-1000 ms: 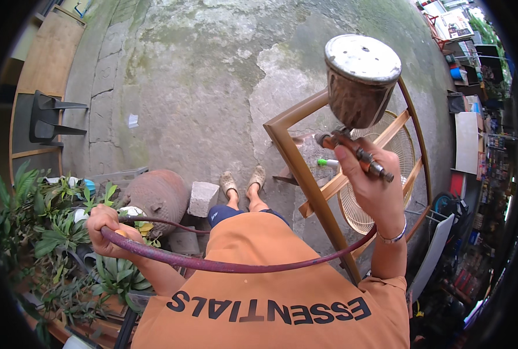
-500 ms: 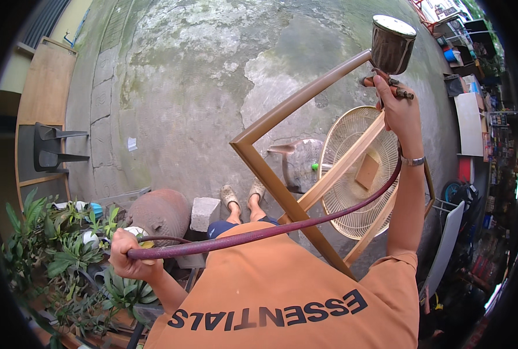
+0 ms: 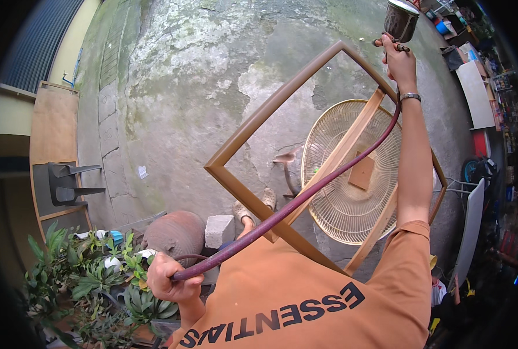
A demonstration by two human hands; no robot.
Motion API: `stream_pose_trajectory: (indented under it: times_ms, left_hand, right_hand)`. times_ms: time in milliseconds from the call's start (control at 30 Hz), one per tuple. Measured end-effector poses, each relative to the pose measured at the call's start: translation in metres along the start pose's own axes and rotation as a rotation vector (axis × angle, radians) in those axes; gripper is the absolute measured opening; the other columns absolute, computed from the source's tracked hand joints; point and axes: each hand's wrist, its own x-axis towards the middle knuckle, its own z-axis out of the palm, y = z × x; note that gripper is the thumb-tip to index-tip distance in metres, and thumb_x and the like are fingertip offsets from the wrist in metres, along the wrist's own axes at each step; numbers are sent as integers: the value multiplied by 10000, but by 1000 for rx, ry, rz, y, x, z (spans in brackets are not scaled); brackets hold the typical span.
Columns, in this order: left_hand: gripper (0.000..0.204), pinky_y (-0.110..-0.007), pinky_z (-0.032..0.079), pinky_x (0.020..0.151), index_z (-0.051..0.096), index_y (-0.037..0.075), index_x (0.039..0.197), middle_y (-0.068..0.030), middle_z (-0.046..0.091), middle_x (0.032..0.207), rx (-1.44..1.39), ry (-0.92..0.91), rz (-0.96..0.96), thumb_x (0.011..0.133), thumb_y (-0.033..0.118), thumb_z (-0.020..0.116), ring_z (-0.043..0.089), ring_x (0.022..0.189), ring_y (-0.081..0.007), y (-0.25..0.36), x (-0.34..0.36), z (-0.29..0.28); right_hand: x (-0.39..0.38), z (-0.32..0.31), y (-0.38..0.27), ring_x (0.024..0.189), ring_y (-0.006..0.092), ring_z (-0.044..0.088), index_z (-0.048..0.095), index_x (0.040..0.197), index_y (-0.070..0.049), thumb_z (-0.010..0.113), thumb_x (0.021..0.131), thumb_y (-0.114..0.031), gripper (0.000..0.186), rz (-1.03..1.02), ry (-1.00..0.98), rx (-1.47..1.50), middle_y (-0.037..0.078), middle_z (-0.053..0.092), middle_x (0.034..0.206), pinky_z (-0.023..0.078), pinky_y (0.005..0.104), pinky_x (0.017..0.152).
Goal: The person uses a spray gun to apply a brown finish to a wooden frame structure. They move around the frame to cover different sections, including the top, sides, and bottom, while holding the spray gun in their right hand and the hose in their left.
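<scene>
Near the upper right edge of the view, a spray gun (image 3: 394, 43) topped by a metal cup (image 3: 401, 23) is gripped in the raised right hand (image 3: 399, 63), while a maroon hose (image 3: 288, 207) is clasped by the curled left hand (image 3: 170, 279) near the leafy plants (image 3: 84, 285) and is led up diagonally to the right wrist. Behind the hose, a brown frame (image 3: 241, 194) is seen set cornerwise above the concrete floor (image 3: 189, 128), its opening crossed by pale wooden slats (image 3: 353, 129), with a round gold-coloured wire grille (image 3: 352, 203) seen behind them
</scene>
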Motion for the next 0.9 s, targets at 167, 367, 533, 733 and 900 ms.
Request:
stream_pose_trajectory:
  times_ms: [167, 367, 533, 733, 900]
  left_hand:
    - [623, -276, 242, 462, 483, 87, 664, 6, 382, 537, 35, -93, -13, 737, 628, 785, 368, 466, -146, 13, -16, 3]
    - [667, -276, 214, 500, 422, 65, 649, 18, 353, 565, -22, 50, -204, 881, 660, 613, 321, 504, -110, -2, -24, -21]
    - [591, -262, 210, 519, 385, 85, 610, 38, 339, 563, -75, 101, -541, 1041, 479, 473, 300, 524, -73, -41, -31, -74]
    - [607, -265, 229, 522, 432, 62, 573, 34, 394, 552, -7, -210, -645, 1041, 441, 499, 332, 535, -61, -94, -53, -112]
    - [517, -268, 329, 503, 580, 29, 688, 27, 449, 559, -53, -759, -889, 1022, 421, 540, 437, 538, -68, -119, -67, -114]
  right_hand:
    - [5, -8, 33, 441, 134, 561, 792, 993, -148, 605, 944, -490, 393, 9, 283, 97, 35, 625, 611, 470, 288, 407]
    - [-60, -14, 25, 376, 93, 472, 790, 1000, -146, 612, 963, -459, 362, 62, 57, 219, 16, 593, 575, 371, 261, 345]
    - [-156, -28, -22, 358, 65, 437, 775, 1037, -105, 612, 983, -396, 338, 22, -209, 383, 3, 613, 608, 327, 229, 332]
    - [-272, -51, -86, 461, 47, 505, 740, 1105, -38, 651, 971, -331, 334, 24, -396, 400, 7, 648, 649, 389, 203, 415]
    - [-347, -71, -104, 624, 40, 591, 720, 1102, 9, 683, 952, -299, 345, 7, -614, 436, 23, 685, 706, 451, 194, 540]
